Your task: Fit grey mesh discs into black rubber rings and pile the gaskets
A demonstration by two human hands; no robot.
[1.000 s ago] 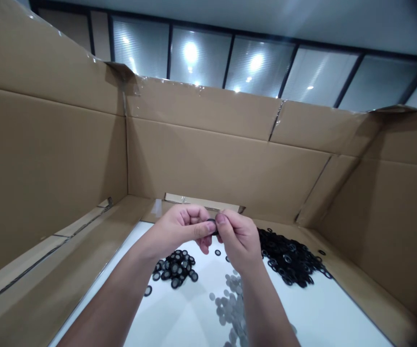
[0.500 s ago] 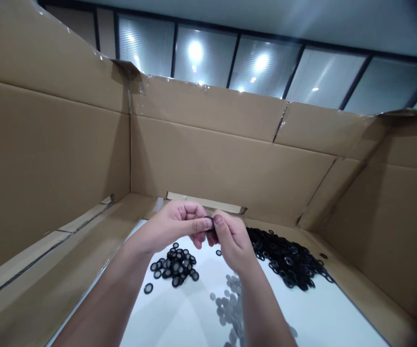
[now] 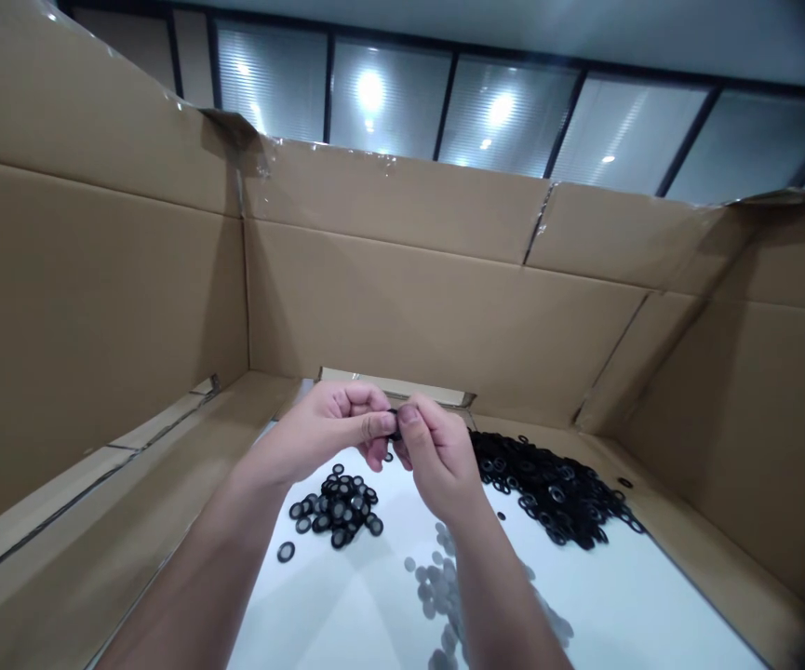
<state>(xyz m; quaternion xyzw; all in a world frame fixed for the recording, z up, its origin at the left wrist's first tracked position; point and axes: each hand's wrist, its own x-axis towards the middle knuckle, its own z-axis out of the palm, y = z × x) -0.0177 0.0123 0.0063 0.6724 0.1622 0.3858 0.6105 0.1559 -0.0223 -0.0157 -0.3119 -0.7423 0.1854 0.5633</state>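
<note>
A row of frosted windows (image 3: pixel 388 102) is seen beyond a large open cardboard box (image 3: pixel 409 288), whose back and side walls stand around a white tabletop (image 3: pixel 346 614). Folded cardboard flaps (image 3: pixel 123 502) are laid along the tabletop's left edge, and another flap runs along its right edge.

Three groups of small parts are spread over the tabletop. A large heap of black rings (image 3: pixel 548 489) is banked toward the far right corner, against the cardboard. A smaller pile of black rings with grey centres (image 3: pixel 337 507) lies left of the middle, and a lone ring (image 3: pixel 286 552) sits just apart from it, toward the left edge. Loose grey discs (image 3: pixel 440 591) are scattered toward the near edge, partly covered by the right forearm (image 3: pixel 506 596).

Both hands are held close together above the far part of the tabletop, with fingers curled. A small black ring (image 3: pixel 394 424) is pinched between the thumb of the left hand (image 3: pixel 328 433) and the thumb and fingers of the right hand (image 3: pixel 440 465), most of it hidden by the fingertips.
</note>
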